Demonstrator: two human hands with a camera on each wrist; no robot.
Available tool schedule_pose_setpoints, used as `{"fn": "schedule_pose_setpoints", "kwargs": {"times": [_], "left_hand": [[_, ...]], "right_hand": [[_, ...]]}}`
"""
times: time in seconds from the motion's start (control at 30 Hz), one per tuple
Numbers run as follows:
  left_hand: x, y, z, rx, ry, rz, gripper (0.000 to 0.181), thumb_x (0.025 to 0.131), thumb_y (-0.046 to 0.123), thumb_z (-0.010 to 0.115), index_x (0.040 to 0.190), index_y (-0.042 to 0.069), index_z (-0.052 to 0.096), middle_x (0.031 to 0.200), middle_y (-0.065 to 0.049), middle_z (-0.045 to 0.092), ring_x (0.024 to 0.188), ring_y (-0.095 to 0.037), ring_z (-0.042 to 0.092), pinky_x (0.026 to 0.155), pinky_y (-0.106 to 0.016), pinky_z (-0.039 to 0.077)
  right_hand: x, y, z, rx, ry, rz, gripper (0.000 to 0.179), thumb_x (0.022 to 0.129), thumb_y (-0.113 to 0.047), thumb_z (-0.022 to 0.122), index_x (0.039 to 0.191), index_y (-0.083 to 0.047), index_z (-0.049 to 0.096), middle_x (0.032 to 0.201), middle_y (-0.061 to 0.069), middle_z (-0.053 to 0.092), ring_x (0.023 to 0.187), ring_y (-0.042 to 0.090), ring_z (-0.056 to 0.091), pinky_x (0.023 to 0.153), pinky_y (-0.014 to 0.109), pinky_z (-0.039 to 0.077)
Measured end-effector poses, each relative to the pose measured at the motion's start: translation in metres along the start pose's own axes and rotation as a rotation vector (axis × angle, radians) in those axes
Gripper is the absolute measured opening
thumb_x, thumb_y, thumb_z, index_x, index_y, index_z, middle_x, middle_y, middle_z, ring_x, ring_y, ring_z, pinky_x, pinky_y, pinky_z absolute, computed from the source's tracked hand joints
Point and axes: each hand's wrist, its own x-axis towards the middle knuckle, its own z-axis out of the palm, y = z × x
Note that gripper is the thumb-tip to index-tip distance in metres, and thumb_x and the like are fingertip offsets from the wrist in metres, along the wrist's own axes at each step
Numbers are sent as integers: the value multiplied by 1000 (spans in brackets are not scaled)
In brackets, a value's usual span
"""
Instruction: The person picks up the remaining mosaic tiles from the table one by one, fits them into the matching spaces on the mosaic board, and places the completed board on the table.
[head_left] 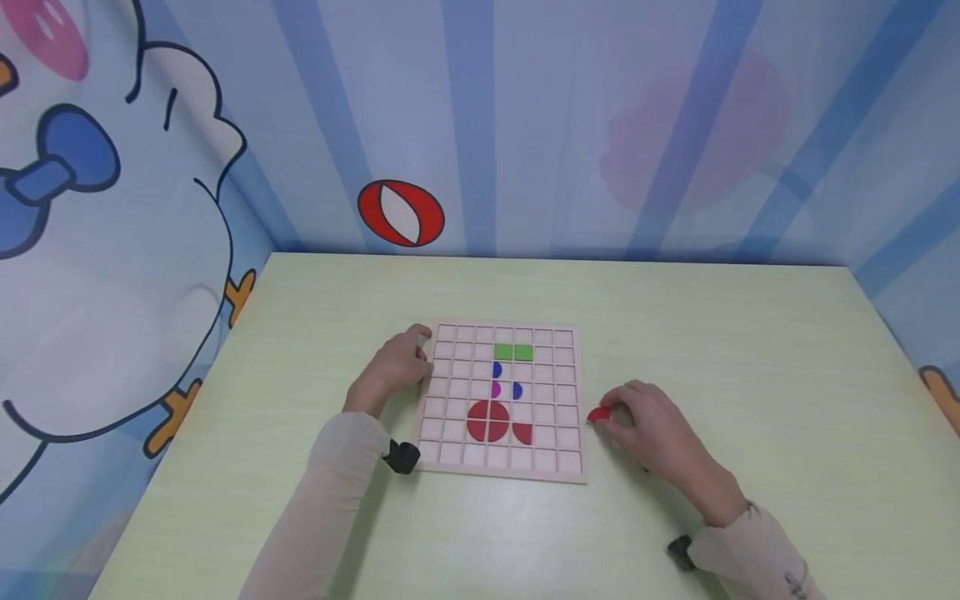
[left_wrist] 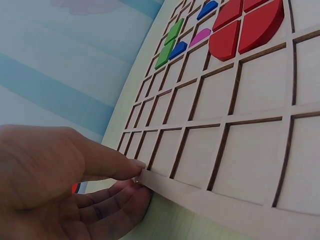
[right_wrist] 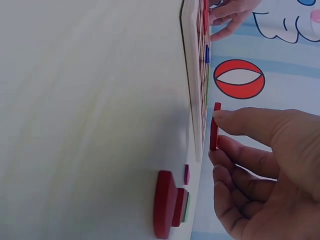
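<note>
A wooden grid board lies on the table, with several coloured tiles in its cells. At its left edge, my left hand holds the rim, thumb on top and fingers curled at the side below. To the right of the board, my right hand pinches a thin red tile between thumb and fingertips, raised off the table. On the board, red quarter-circle tiles form a disc, with another red quarter tile beside it. Above are small blue half-round tiles, a magenta one and green square tiles.
Loose tiles lie on the table near my right hand: a thick red tile, another red one, a magenta one and a green one. The pale table ends at a wall with cartoon pictures.
</note>
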Motion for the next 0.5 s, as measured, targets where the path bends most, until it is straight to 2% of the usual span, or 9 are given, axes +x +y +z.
{"fn": "schedule_pose_setpoints", "kwargs": {"times": [0.17,0.5], "left_hand": [[1,-1,1,1,3,5,55,91,12,58,143,14,38,100,-9,56,84,-22,52,68,-31,40],[0,-1,0,-2,2,3,56,91,12,58,143,14,38,101,-9,56,84,-22,52,68,-31,40]], "right_hand": [[3,-7,-2,22,-2,-3,20,82,-20,74,99,-10,70,99,5,63,92,22,54,80,38,49],[13,-21,-4,28,-49,-62,24,81,-20,74,103,-12,70,101,2,63,95,21,55,81,37,50]]}}
